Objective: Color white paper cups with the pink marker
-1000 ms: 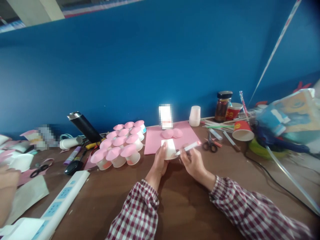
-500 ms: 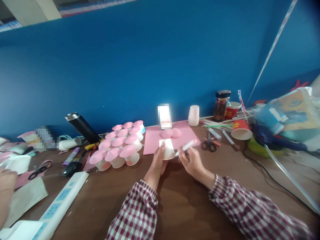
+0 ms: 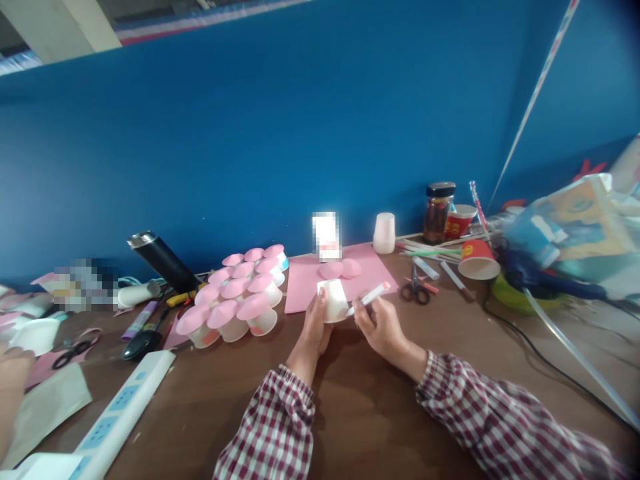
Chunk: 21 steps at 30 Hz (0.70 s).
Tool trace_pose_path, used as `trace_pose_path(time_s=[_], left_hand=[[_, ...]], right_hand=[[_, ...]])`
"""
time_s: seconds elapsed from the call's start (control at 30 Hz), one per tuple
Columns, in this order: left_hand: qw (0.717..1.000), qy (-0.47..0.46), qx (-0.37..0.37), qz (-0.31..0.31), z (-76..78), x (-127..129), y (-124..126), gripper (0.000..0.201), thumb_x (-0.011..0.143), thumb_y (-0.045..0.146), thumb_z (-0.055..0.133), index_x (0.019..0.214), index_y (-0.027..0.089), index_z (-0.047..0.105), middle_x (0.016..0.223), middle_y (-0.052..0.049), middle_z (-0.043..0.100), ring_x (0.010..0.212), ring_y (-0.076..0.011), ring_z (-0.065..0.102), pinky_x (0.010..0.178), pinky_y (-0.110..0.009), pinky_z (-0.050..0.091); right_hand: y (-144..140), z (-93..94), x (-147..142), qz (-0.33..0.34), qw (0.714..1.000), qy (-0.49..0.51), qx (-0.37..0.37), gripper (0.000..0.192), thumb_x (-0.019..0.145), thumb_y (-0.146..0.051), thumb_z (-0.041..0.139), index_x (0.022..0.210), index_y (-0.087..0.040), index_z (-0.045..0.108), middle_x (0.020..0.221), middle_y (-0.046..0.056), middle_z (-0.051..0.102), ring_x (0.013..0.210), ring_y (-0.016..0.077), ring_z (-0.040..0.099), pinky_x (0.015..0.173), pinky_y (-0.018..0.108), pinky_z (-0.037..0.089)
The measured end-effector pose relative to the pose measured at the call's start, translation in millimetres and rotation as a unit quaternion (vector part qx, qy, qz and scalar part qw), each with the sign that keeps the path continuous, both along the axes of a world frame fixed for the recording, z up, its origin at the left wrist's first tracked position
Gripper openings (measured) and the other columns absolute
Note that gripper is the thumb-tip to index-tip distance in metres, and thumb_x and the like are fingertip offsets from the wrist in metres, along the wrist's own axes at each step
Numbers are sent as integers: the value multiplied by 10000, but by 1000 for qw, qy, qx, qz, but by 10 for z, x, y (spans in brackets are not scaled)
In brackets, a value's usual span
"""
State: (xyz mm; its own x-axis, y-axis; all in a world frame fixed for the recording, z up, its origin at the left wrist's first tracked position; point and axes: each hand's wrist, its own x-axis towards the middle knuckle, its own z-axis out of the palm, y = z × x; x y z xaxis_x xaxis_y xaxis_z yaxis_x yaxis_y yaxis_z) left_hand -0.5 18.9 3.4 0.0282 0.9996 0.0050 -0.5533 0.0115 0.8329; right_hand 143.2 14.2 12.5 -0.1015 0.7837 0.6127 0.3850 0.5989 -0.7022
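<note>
My left hand is closed around a white paper cup, thumb on its side. In my right hand is a white marker pen with a pinkish-red end, its other end at the cup's lower right side; whether the tip touches cannot be made out. Behind the cup, pink paper discs lie on a sheet of pink paper. To the left stand several white cups topped with pink paper cones in close rows.
Scissors, another marker and a red paper cup lie on the right. White stacked cups and a dark-lidded jar stand behind. A power strip and another person's hand are at left.
The view has shifted slightly. Both hands stay nearly in place, with the marker still held at the cup's lower right side.
</note>
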Motion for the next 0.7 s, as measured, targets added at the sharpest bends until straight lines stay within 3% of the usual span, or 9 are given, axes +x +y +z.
trace_pose_path(time_s=[0.2, 0.7], left_hand=[[1000, 7, 2, 16, 22, 2, -18, 440, 755, 484, 710, 1008, 132, 630, 852, -66, 666, 738, -168, 620, 688, -292, 479], [1000, -4, -12, -11, 7, 18, -24, 422, 769, 479, 698, 983, 121, 638, 910, -101, 684, 796, -203, 639, 757, -335, 477]], right_hand=[[-1, -8, 7, -6, 1000, -4, 6, 180, 892, -269, 466, 735, -190, 506, 578, -10, 557, 483, 116, 505, 516, 217, 412], [-2, 17, 15, -26, 1000, 1, 6, 188, 896, -279, 463, 737, -192, 511, 557, -14, 550, 458, 113, 491, 489, 212, 406]])
